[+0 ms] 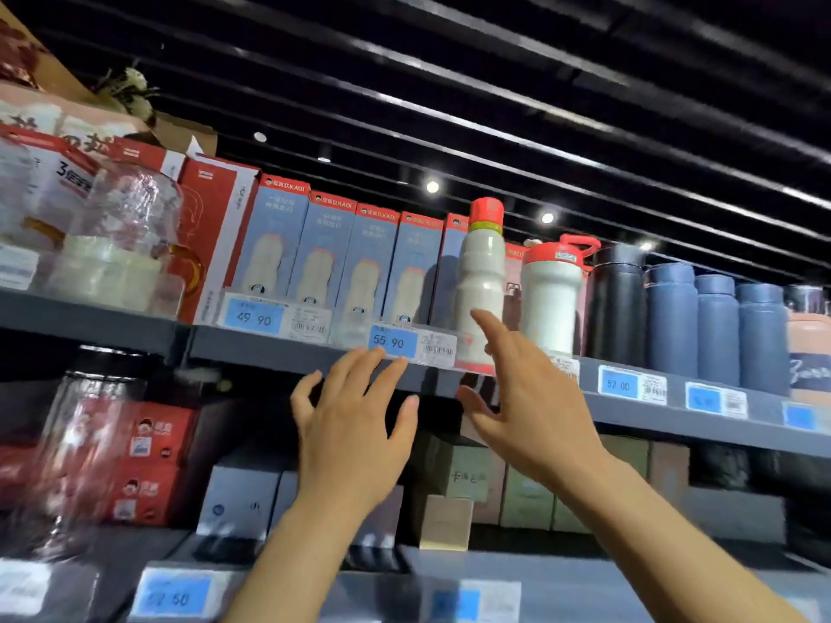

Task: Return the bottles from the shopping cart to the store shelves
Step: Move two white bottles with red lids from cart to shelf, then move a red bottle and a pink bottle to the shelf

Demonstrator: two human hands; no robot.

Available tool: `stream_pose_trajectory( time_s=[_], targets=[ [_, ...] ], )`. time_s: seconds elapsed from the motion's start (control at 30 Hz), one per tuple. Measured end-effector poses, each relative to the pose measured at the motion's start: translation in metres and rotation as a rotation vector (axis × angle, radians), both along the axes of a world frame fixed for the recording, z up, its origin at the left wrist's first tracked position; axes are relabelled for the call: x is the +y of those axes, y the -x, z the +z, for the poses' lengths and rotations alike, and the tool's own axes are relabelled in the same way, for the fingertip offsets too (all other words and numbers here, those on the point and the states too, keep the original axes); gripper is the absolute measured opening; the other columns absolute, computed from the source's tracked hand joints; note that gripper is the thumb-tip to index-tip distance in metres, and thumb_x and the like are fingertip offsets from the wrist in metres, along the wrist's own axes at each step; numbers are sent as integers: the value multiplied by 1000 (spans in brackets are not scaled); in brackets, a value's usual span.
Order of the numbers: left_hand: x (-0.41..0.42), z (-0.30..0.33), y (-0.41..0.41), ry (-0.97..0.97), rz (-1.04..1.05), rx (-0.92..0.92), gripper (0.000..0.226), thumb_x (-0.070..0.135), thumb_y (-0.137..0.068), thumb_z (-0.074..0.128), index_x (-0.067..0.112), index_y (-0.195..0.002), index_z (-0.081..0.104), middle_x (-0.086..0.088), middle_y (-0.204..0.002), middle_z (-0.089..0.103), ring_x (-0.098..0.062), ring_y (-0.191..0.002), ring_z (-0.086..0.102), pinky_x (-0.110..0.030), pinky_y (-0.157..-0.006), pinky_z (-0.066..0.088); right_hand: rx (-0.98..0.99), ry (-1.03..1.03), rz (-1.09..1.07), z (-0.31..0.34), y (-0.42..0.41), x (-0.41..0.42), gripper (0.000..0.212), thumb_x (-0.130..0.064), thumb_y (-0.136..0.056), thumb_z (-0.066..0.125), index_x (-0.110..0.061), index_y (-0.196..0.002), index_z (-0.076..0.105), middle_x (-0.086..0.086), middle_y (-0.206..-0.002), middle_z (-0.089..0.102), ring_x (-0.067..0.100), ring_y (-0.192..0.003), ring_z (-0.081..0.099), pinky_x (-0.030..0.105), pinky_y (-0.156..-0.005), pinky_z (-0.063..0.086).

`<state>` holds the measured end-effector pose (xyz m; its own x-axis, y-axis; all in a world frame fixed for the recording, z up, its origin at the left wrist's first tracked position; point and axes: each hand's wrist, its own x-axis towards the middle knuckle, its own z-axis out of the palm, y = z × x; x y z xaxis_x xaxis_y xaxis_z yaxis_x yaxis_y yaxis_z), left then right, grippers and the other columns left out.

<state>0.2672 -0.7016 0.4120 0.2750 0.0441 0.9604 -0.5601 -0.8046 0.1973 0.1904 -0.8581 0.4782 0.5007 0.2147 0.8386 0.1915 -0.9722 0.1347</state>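
A tall white bottle with a red cap and green ring [482,272] stands upright at the front edge of the upper grey shelf [270,353]. My right hand [526,397] is raised just in front of and below it, fingers spread, holding nothing. My left hand [355,424] is up beside it, fingers straight, fingertips near the shelf's price-tag strip, also holding nothing. A shorter white bottle with a red lid and loop [552,294] stands right of the tall one. The shopping cart is out of view.
Blue boxed bottles [341,263] fill the shelf behind and left. Dark and blue flasks [692,321] line the right. Clear glass jars [112,245] sit far left. A lower shelf [494,573] holds grey and red boxes.
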Motion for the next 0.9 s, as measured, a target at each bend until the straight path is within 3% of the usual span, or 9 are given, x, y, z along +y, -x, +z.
stream_pose_trajectory(
  time_s=[0.1, 0.17, 0.27, 0.33, 0.43, 0.67, 0.77, 0.83, 0.9],
  targets=[
    [9, -10, 23, 49, -184, 130, 56, 50, -88, 36, 22, -130, 59, 2, -144, 49, -14, -137, 37, -36, -109, 21, 152, -16, 57, -16, 37, 0, 67, -43, -92, 54, -37, -146, 16, -7, -125, 53, 15, -107, 56, 35, -83, 48],
    [11, -29, 51, 72, -241, 131, 45, 42, -90, 48, 19, -126, 62, 1, -137, 55, -19, -129, 49, -37, -104, 33, 216, -12, 92, -29, 64, 4, 67, -42, -92, 55, -40, -145, 15, -9, -116, 58, 14, -99, 59, 35, -81, 49],
    [14, -61, 111, 102, -266, 48, 29, 37, -85, 52, 23, -102, 70, 9, -102, 70, -15, -89, 65, -28, -80, 45, 263, -29, 123, -61, 106, 12, 58, -43, -92, 55, -40, -140, 24, -11, -107, 60, 14, -92, 60, 37, -80, 51],
    [24, -79, 149, 130, -300, 17, 20, 36, -85, 51, 26, -84, 67, 16, -77, 66, -7, -66, 57, -27, -70, 43, 285, -100, 198, -88, 133, 17, 39, -43, -92, 55, -34, -129, 44, -14, -99, 61, 10, -86, 60, 35, -78, 51],
    [50, -116, 201, 175, -348, 53, 24, 36, -87, 50, 23, -73, 64, 20, -64, 58, -6, -60, 52, -26, -62, 43, 417, -291, 303, -136, 169, 28, 18, -38, -91, 60, -28, -105, 62, -16, -84, 63, 4, -76, 60, 26, -73, 50],
    [141, -259, 301, 172, -291, 546, 17, 51, -85, 47, 35, -84, 55, 9, -63, 57, -9, -50, 51, -29, -48, 42, 769, -655, 501, -271, 219, 109, 6, -27, -90, 66, -21, -92, 67, -3, -74, 68, 11, -69, 63, 35, -68, 52],
    [185, -316, 335, 191, -188, 743, 26, 51, -85, 49, 27, -76, 54, 7, -62, 54, -8, -49, 46, -23, -49, 36, 927, -675, 575, -319, 236, 160, 8, -23, -90, 66, -16, -94, 69, -5, -68, 62, 8, -63, 57, 28, -62, 46],
    [216, -340, 350, 192, -119, 823, 27, 43, -87, 53, 24, -68, 56, 5, -53, 48, -10, -50, 45, -24, -50, 35, 1024, -731, 610, -344, 239, 191, 3, -21, -88, 68, -23, -88, 67, -10, -66, 59, 4, -59, 53, 22, -61, 43],
    [247, -355, 361, 215, -33, 927, 26, 45, -83, 53, 25, -68, 60, 7, -53, 51, -11, -53, 49, -23, -51, 34, 1104, -795, 566, -370, 235, 222, 13, -22, -88, 68, -33, -82, 63, -7, -73, 64, 8, -64, 57, 28, -65, 48]
  ],
)
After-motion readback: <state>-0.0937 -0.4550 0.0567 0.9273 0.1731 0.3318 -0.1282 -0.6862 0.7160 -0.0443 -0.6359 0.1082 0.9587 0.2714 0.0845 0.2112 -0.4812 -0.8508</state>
